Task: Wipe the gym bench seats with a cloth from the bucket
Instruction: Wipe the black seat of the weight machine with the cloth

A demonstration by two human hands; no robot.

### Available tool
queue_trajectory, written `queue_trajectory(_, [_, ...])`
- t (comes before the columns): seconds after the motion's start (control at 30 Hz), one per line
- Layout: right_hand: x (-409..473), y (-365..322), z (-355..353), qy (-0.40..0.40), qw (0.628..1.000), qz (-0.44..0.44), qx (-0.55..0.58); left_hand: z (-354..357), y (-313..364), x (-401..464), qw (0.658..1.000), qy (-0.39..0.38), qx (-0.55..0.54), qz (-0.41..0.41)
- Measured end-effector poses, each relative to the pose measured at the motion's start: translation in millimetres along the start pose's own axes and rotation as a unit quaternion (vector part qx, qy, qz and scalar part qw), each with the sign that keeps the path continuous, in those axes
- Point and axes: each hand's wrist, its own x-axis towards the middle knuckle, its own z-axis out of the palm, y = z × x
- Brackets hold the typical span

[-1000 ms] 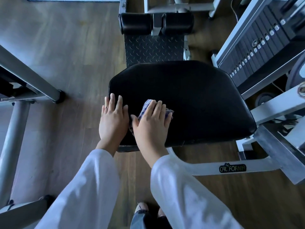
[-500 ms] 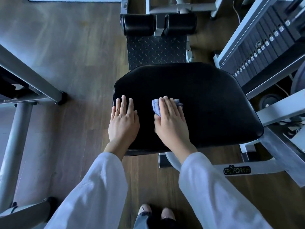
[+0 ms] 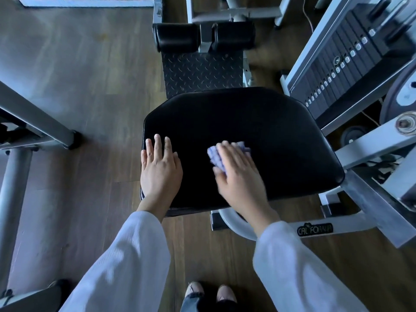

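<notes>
A black padded bench seat (image 3: 258,122) fills the middle of the view. My right hand (image 3: 238,176) presses a small pale purple checked cloth (image 3: 215,157) flat onto the seat's near middle; the cloth shows at my fingertips and beside my thumb. My left hand (image 3: 159,167) lies flat on the seat's near left corner, fingers apart, holding nothing. No bucket is in view.
Two black roller pads (image 3: 177,37) and a tread plate (image 3: 200,70) lie beyond the seat. A weight stack (image 3: 346,64) and white machine frame (image 3: 337,228) stand at the right. Grey metal frame bars (image 3: 33,118) are at the left. The floor is wood.
My right hand has slid the cloth to the right, from beside my left hand toward the seat's middle. My left hand has stayed on the left corner.
</notes>
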Motion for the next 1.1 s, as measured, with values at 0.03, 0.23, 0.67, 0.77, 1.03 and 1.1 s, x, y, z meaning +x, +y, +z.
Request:
queue_trajectory(0.03, [-4.3,14.0,-7.0,0.015,0.999,0.029,-0.012,-0.4,2.2,-0.2,1.0,-0.005,0.0,-0.008])
queue_trajectory(0.23, [20.2,59.8,-21.7,0.036,0.98,0.189,-0.048,8.4,35.4,-5.1,0.999,-0.041,-0.007,0.016])
queue_trajectory(0.67, [-14.4,92.3,-44.2,0.069,0.981,0.176,-0.043,20.6,68.5,-10.2,0.999,-0.045,0.002,0.022])
queue_trajectory(0.77, [13.2,90.5,-39.7,0.043,0.978,0.197,-0.052,25.5,80.9,-14.7,0.999,-0.045,0.001,0.016])
queue_trajectory(1.03, [-26.8,86.1,-45.5,0.05,0.994,0.095,-0.018,33.8,95.4,-20.6,0.999,-0.034,0.008,0.041])
queue_trajectory(1.1, [-27.2,106.6,-54.1,0.067,0.987,0.141,-0.027,34.1,95.0,-20.4,0.998,-0.035,0.008,0.042])
